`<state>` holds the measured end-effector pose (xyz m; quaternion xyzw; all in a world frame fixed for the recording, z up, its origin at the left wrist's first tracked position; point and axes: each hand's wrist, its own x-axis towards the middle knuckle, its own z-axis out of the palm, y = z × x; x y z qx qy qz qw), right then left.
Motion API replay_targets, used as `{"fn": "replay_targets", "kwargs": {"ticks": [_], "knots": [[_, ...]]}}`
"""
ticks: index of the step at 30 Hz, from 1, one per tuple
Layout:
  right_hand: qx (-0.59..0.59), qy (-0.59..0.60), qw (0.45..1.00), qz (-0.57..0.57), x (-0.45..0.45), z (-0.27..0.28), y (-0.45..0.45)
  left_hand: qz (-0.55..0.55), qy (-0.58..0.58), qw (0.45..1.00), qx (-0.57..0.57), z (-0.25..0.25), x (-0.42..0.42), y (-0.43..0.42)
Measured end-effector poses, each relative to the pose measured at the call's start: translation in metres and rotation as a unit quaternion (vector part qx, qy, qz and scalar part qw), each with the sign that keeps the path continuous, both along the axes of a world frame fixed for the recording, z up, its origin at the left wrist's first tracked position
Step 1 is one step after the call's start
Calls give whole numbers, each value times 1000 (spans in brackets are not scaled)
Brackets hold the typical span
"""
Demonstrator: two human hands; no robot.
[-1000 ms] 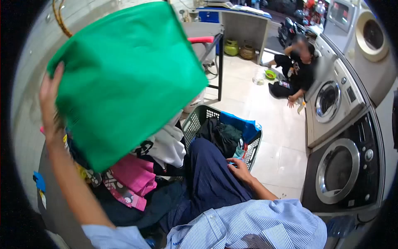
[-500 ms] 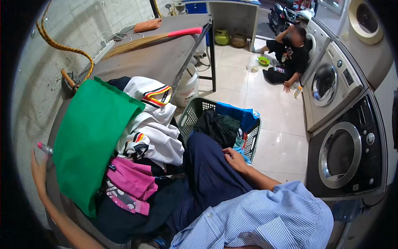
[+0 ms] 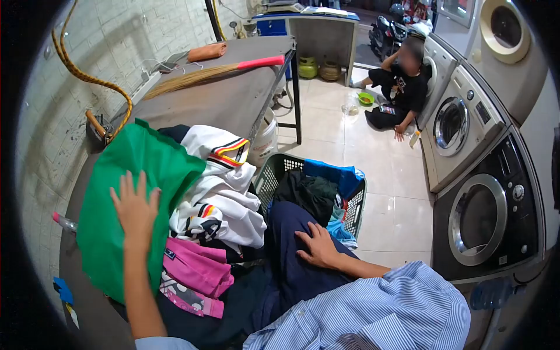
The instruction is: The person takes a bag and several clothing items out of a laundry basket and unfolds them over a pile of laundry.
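Note:
My left hand point(image 3: 135, 201) is over the green fabric bag point(image 3: 111, 251), its fingers spread and nothing held in them. Whether the palm presses on the fabric I cannot tell. My right hand point(image 3: 318, 246) lies with fingers apart on my knee in dark blue trousers point(image 3: 286, 233). Beside the green bag are a white garment with striped trim point(image 3: 224, 192) and a pink garment point(image 3: 198, 262) with a grey-and-pink patterned part below it. Dark cloth lies beneath them. Just past my knee stands a green plastic laundry basket point(image 3: 274, 172) with dark and blue clothes inside.
A broom point(image 3: 204, 79) and an orange bundle point(image 3: 207, 51) lie on the grey table point(image 3: 192, 111). Washing machines point(image 3: 481, 216) line the right side. A person point(image 3: 405, 87) sits on the floor near a green bowl point(image 3: 366, 98). A plastic bottle point(image 3: 64, 221) is at far left.
My left hand has moved right, from beside the plastic bottle to over the green bag. My right hand has shifted slightly on my knee, fingers now more spread. The view has tilted slightly.

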<state>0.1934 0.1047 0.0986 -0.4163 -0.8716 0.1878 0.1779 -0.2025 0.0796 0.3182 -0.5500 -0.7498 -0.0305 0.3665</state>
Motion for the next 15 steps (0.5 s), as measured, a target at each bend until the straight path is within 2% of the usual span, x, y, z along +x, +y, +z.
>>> {"fn": "replay_targets", "kwargs": {"ticks": [1,6,15], "knots": [[8,-27,1000,3,-2,0,2,-7,89,996,-10,-14,-8,0],[-10,-25,1000,12,-5,-1,6,-27,51,998,-9,0,12,-8],[-8,-35,999,1,-9,0,7,-30,49,998,-20,-2,4,-7]]}}
